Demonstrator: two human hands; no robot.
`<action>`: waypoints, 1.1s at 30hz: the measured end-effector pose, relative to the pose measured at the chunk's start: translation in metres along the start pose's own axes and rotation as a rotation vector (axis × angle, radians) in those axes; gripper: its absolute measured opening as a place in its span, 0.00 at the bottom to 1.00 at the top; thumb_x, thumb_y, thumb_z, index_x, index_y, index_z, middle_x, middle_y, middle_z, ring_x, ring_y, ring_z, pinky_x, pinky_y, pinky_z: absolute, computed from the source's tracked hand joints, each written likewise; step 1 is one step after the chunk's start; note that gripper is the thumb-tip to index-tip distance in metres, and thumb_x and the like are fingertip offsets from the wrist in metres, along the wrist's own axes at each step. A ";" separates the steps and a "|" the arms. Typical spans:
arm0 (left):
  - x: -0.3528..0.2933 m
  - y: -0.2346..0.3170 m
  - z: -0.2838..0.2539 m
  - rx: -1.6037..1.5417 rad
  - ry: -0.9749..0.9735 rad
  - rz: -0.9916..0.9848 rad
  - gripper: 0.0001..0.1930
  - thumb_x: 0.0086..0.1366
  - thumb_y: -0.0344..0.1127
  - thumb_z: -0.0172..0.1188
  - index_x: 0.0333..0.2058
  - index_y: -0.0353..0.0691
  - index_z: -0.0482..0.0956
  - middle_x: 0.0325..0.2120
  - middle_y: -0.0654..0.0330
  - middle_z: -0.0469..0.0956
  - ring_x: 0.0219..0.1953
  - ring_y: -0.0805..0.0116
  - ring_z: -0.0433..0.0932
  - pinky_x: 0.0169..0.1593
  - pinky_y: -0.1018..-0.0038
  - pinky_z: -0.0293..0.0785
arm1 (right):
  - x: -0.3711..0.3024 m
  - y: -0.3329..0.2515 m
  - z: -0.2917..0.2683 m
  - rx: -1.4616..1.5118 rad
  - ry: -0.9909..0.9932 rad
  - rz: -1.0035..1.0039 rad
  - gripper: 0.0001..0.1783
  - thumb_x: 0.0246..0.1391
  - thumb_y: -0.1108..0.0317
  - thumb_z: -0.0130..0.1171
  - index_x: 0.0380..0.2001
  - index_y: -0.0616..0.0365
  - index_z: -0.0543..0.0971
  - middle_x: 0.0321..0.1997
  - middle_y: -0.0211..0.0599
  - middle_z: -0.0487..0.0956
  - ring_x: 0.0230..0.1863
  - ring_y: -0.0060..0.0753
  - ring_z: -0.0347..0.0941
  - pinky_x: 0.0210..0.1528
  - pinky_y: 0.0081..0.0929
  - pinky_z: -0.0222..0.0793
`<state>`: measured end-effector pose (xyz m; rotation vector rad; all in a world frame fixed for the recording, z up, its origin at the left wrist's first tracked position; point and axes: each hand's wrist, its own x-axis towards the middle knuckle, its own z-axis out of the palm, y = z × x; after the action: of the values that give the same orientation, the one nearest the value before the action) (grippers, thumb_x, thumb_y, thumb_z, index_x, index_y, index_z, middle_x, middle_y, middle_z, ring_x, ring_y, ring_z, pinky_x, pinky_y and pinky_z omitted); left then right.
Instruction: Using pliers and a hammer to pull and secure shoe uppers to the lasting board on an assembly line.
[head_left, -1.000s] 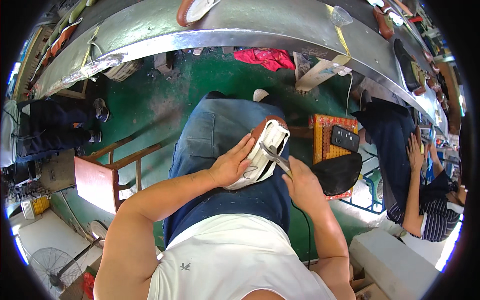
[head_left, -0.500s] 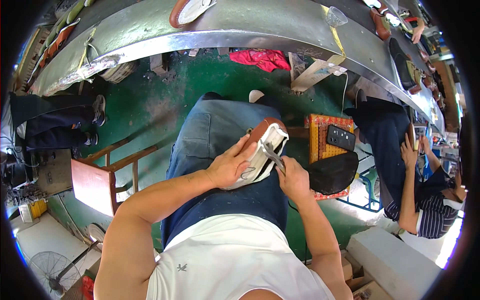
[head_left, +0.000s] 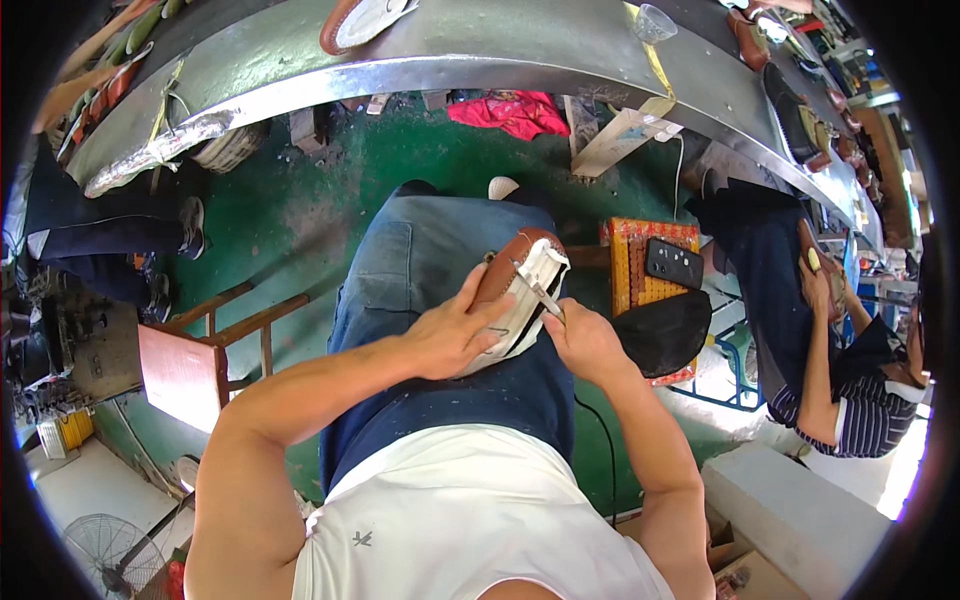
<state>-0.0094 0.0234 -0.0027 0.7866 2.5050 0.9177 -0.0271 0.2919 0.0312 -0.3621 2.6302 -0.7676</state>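
On my lap lies a brown leather shoe (head_left: 512,262), its pale underside turned up and no outsole on it. My left hand (head_left: 455,335) is closed round the brown side of the shoe, thumb lying across the pale part. My right hand (head_left: 588,343) grips a metal tool that looks like pincers (head_left: 540,292). The tool's head touches the edge near the toe, where brown leather meets pale lining. My right fingers cover its handles. The far end of the shoe is partly hidden under my left hand.
A metal-topped bench (head_left: 500,40) curves across ahead, bearing another brown shoe (head_left: 352,25) and a clear cup (head_left: 655,24). At right, a stool (head_left: 627,265) carries a phone (head_left: 673,262) and a black cloth-like item (head_left: 665,333). A co-worker (head_left: 790,300) sits beyond. A wooden chair (head_left: 185,365) stands left.
The pincers have turned and their head has shifted slightly toward the brown edge. My left hand still holds the shoe. At far left, a person's arm now reaches over the bench.
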 end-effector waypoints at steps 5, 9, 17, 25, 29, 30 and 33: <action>-0.022 -0.004 0.020 -0.471 0.114 -0.435 0.40 0.72 0.45 0.58 0.72 0.29 0.51 0.59 0.33 0.73 0.63 0.44 0.73 0.66 0.64 0.66 | -0.031 -0.025 0.004 0.229 0.027 -0.075 0.19 0.69 0.55 0.51 0.42 0.64 0.75 0.35 0.60 0.80 0.37 0.67 0.77 0.41 0.56 0.72; -0.022 -0.011 0.019 -0.526 0.091 -0.414 0.46 0.67 0.47 0.62 0.73 0.29 0.48 0.62 0.31 0.68 0.63 0.40 0.72 0.66 0.62 0.66 | -0.034 -0.034 0.008 0.048 -0.162 0.020 0.19 0.69 0.55 0.50 0.44 0.63 0.76 0.36 0.60 0.81 0.39 0.67 0.78 0.42 0.56 0.72; -0.015 0.022 -0.050 -0.262 -0.158 -0.347 0.53 0.55 0.38 0.71 0.73 0.37 0.46 0.54 0.36 0.76 0.55 0.40 0.78 0.59 0.59 0.74 | -0.049 -0.012 0.019 0.446 -0.040 0.118 0.17 0.71 0.59 0.50 0.44 0.65 0.76 0.30 0.48 0.82 0.34 0.47 0.82 0.39 0.38 0.76; 0.018 0.060 -0.149 -0.557 0.337 0.049 0.40 0.53 0.36 0.77 0.60 0.38 0.63 0.43 0.45 0.84 0.43 0.52 0.86 0.47 0.66 0.81 | -0.066 0.016 0.015 0.891 0.110 0.288 0.14 0.64 0.69 0.56 0.49 0.67 0.75 0.34 0.33 0.80 0.33 0.23 0.77 0.38 0.24 0.73; 0.084 0.052 -0.131 -0.402 0.332 -0.323 0.31 0.57 0.53 0.73 0.47 0.30 0.78 0.39 0.43 0.84 0.43 0.53 0.85 0.47 0.65 0.80 | -0.072 0.007 0.012 0.945 0.060 0.256 0.15 0.63 0.69 0.58 0.50 0.66 0.75 0.34 0.35 0.80 0.34 0.26 0.76 0.40 0.27 0.73; 0.096 0.022 -0.104 -0.479 0.248 -0.377 0.34 0.57 0.57 0.71 0.48 0.29 0.79 0.40 0.43 0.84 0.42 0.50 0.84 0.48 0.63 0.79 | -0.071 0.000 0.009 0.949 0.051 0.249 0.15 0.63 0.69 0.58 0.50 0.66 0.75 0.34 0.35 0.80 0.34 0.26 0.76 0.40 0.27 0.73; 0.054 -0.032 -0.011 -0.424 0.186 -0.217 0.41 0.55 0.50 0.73 0.60 0.26 0.71 0.54 0.39 0.78 0.55 0.48 0.79 0.59 0.61 0.73 | -0.066 -0.013 -0.014 0.430 -0.219 0.249 0.21 0.62 0.68 0.58 0.57 0.63 0.74 0.41 0.50 0.81 0.43 0.39 0.80 0.48 0.35 0.74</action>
<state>-0.0690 0.0306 -0.0238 0.3005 2.3547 1.4271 0.0277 0.3099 0.0675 0.0040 2.1780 -1.1031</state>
